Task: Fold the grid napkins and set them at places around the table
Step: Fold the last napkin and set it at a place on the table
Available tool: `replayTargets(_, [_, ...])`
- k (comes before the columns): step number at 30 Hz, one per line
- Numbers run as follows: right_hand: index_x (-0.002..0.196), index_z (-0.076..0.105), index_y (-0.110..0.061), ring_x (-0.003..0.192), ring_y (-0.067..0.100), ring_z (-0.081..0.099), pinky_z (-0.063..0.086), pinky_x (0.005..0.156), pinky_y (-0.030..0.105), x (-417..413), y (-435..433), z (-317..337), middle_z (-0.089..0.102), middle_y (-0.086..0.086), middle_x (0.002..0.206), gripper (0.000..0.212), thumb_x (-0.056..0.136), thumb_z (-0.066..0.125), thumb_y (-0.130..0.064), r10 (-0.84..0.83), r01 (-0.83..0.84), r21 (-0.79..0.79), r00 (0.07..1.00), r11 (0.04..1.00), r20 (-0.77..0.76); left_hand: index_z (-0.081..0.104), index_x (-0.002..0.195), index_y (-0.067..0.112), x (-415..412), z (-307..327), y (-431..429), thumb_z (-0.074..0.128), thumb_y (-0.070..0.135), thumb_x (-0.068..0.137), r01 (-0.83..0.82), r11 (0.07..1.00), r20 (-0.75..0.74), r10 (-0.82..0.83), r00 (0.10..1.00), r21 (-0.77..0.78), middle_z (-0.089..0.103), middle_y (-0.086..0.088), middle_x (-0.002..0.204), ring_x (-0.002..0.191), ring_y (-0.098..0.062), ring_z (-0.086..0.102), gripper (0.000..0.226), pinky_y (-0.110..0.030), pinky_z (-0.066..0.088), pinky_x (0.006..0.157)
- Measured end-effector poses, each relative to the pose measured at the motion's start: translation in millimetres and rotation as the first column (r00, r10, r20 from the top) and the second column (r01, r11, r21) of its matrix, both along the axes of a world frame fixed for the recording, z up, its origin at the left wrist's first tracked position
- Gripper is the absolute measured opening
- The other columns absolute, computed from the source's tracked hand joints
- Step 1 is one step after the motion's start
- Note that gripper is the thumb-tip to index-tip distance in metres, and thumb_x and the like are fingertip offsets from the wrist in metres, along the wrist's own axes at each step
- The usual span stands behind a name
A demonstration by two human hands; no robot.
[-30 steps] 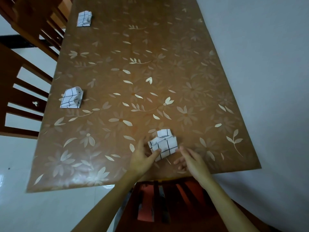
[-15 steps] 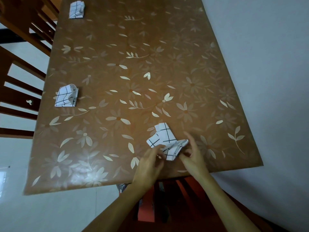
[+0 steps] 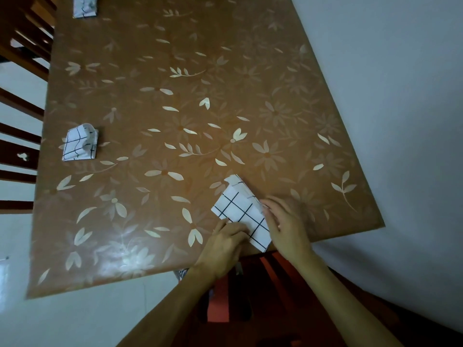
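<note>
Three grid napkins lie on the table (image 3: pixel 175 71), whose brown cover carries a pale pattern of leaves and flowers. Taken left to right from the table's left edge: wooden chair backs (image 3: pixel 17 146) stand just beside that edge, their dark slats showing against a light floor. The far napkin (image 3: pixel 84 6) sits close to the left edge at the table's far end, folded, and cut off by the top of the view. The middle napkin (image 3: pixel 79 144) sits close to the same edge about halfway along, folded into a small packet with its upper flap curled up off the cover. The near napkin (image 3: pixel 240 209) lies towards the table's near edge, right of its midline, spread flatter than the other two and turned at an angle, its nearest corner reaching the near edge. The left hand (image 3: pixel 223 246) comes up over the near edge and meets this napkin's lower left side; its fingers are curled together on the cloth, though whether they pinch a layer or merely press on it cannot be told. The right hand (image 3: pixel 288 226) lies on the napkin's right side, fingers (image 3: pixel 271 205) slightly spread and pointing left, pressing the cloth against the table. Both forearms are bare. Beyond the table's right edge a plain pale wall (image 3: pixel 400 96) runs alongside. Below the near edge, between the forearms, a dark red chair (image 3: pixel 220 304) is partly visible.
</note>
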State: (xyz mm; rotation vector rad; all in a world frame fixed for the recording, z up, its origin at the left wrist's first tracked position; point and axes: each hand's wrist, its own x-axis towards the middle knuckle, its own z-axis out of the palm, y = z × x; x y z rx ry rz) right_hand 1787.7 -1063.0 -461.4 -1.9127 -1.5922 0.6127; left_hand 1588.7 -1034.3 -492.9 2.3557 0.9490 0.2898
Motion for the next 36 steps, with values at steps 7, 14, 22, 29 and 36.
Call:
replayTargets(7, [0.126,0.064,-0.007,0.137,0.028,0.05,0.048,0.106,0.045,-37.8,-6.5,-30.8,0.055,0.012,0.145,0.047,0.088,0.04,-0.018,0.339,-0.305,-0.165,0.908,0.938,0.246,0.068,0.083,0.009,-4.7,11.1,4.7,0.051,0.009,0.078,-0.081,0.993,0.077,0.088,0.993,-0.09,0.067,-0.005,0.087,0.079,-0.022,0.061,0.018,-0.038,0.053,0.072])
replayTargets(14, [0.144,0.048,-0.005,0.145,0.025,0.039,0.017,0.118,0.034,-31.3,-23.0,-35.7,0.042,0.012,0.156,0.073,0.074,0.069,-0.002,0.39,-0.333,-0.217,0.86,0.918,0.33,0.06,0.119,0.012,-3.4,-5.9,16.5,0.07,0.009,0.082,-0.118,0.95,-0.092,0.151,0.984,0.291,0.061,-0.014,0.125,0.111,-0.029,0.056,0.039,-0.04,0.053,0.088])
replayTargets(22, [0.155,0.024,-0.003,0.155,0.026,0.014,0.012,0.121,0.04,-35.6,-30.4,-40.9,0.017,0.014,0.165,0.066,0.102,0.03,-0.041,0.387,-0.288,-0.293,0.841,0.912,0.378,0.032,0.156,0.012,-0.2,-19.1,39.1,0.024,0.045,0.104,0.139,0.968,-0.351,-0.058,0.935,0.208,0.022,-0.009,0.166,0.154,-0.023,0.019,0.061,-0.053,0.027,0.12])
replayTargets(29, [0.143,0.049,-0.003,0.145,0.034,0.037,0.035,0.117,0.052,-49.5,-48.0,-18.2,0.041,0.022,0.154,0.071,0.098,0.029,-0.054,0.242,-0.085,-0.348,0.867,0.934,0.436,0.045,0.144,0.018,20.2,-8.9,42.2,0.04,0.059,0.09,0.129,0.947,-0.404,0.002,0.915,0.296,0.04,-0.014,0.154,0.139,-0.032,0.041,0.068,-0.061,0.022,0.118])
replayTargets(36, [0.119,0.064,-0.005,0.11,0.035,0.059,0.05,0.093,0.047,-3.6,-17.7,-0.3,0.063,0.013,0.117,0.029,0.094,0.063,-0.019,-0.072,0.125,-0.185,0.96,0.975,0.27,0.047,0.141,0.018,26.3,-15.6,35.3,0.064,0.024,0.088,0.129,0.925,-0.371,0.014,0.929,0.357,0.042,-0.025,0.151,0.135,-0.041,0.046,0.056,-0.058,0.037,0.111])
